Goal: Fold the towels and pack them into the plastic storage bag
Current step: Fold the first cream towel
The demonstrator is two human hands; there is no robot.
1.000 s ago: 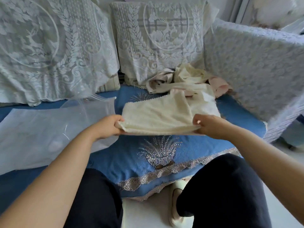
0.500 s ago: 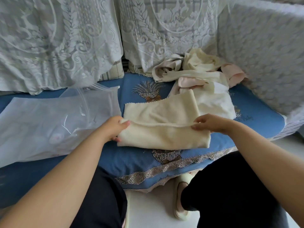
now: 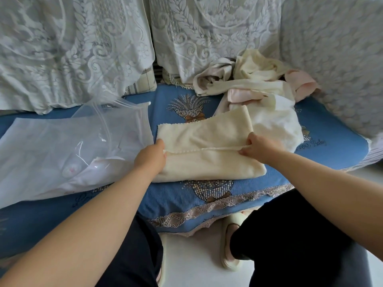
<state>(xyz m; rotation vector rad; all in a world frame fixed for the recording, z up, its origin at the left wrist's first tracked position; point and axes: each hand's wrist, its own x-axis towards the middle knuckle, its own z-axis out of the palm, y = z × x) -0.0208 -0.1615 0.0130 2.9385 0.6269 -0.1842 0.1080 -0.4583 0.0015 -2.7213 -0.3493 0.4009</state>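
Note:
A cream towel (image 3: 205, 158) lies partly folded on the blue sofa seat (image 3: 335, 141), its near half doubled over. My left hand (image 3: 152, 157) grips the towel's left end at the fold edge. My right hand (image 3: 257, 149) pinches the same edge at its right end. To the left lies the clear plastic storage bag (image 3: 68, 150), its mouth open toward the towel, with a white and pink folded cloth (image 3: 87, 172) inside. Behind the towel sits a heap of unfolded cream and pink towels (image 3: 259, 85).
Lace-covered cushions (image 3: 72, 48) line the sofa back, and a lace-covered armrest (image 3: 335, 59) closes the right side. My knees in black trousers (image 3: 290, 235) are against the seat's front edge, with a slippered foot (image 3: 230, 245) on the white floor.
The towel came down from the air onto the seat. Both hands carried its edge forward and folded it over itself; the fold line now lies farther back.

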